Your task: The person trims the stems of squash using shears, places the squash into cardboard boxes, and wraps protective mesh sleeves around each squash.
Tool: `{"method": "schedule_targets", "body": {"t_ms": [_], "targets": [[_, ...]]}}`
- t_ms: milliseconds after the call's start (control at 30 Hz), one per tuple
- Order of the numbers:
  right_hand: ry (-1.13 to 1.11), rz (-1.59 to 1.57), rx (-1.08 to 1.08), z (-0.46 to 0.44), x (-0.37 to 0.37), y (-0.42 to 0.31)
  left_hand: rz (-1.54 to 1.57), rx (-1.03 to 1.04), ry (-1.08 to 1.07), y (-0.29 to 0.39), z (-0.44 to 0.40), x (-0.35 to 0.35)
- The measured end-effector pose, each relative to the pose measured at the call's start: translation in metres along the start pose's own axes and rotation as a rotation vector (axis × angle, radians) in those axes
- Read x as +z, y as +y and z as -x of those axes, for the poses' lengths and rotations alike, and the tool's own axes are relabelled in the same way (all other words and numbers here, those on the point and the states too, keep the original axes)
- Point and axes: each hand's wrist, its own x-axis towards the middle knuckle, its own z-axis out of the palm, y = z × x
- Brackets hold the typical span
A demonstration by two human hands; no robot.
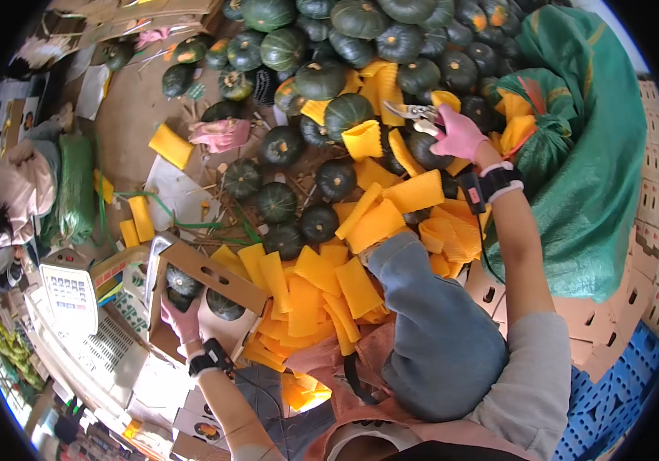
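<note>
The left hand (182,319), in a pink glove, is down inside an open cardboard box (241,290). Its fingers lie against the near side of a dark green kabocha squash (182,281); I cannot tell how firmly they close on it. A second squash (225,305) sits in the box just right of this grip. The left forearm reaches forward and outward, a black wrist device (211,356) strapped on it. Right of the box, between the two grips, yellow foam net sleeves (304,307) lie heaped beside the person's bent denim-clad knee (429,307).

Farther out, the right hand (458,136), also pink-gloved, is wrapped around the handles of pruning shears (412,111), whose blades extend to its left, parted. The right arm stretches forward from a grey sleeve (529,376), the palm turned inward. Right of this grip slumps a green woven sack (575,200). Well to its left lies a loose pink glove (222,135), and beyond it a pile of kabocha squashes (356,19).
</note>
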Motion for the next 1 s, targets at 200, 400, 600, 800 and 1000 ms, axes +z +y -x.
{"method": "schedule_targets", "body": {"t_ms": [200, 400, 600, 800, 1000], "targets": [[0.085, -0.093, 0.144, 0.030, 0.003, 0.025, -0.376, 0.118, 0.159, 0.036, 0.008, -0.019], [0.269, -0.788, -0.058, 0.050, 0.011, 0.012, 0.824, 0.083, 0.086, 0.242, 0.100, -0.039], [-0.137, -0.883, -0.183, 0.089, 0.005, -0.111, 1.910, -0.085, -1.192, 0.355, 0.118, 0.056], [-0.152, -0.718, -0.134, 0.090, 0.046, -0.103, 2.490, -0.568, -1.409, 0.304, 0.109, 0.077], [-0.181, -0.805, -0.135, 0.089, 0.060, -0.034, 2.497, -0.280, -0.611, 0.160, 0.125, -0.002]]}}
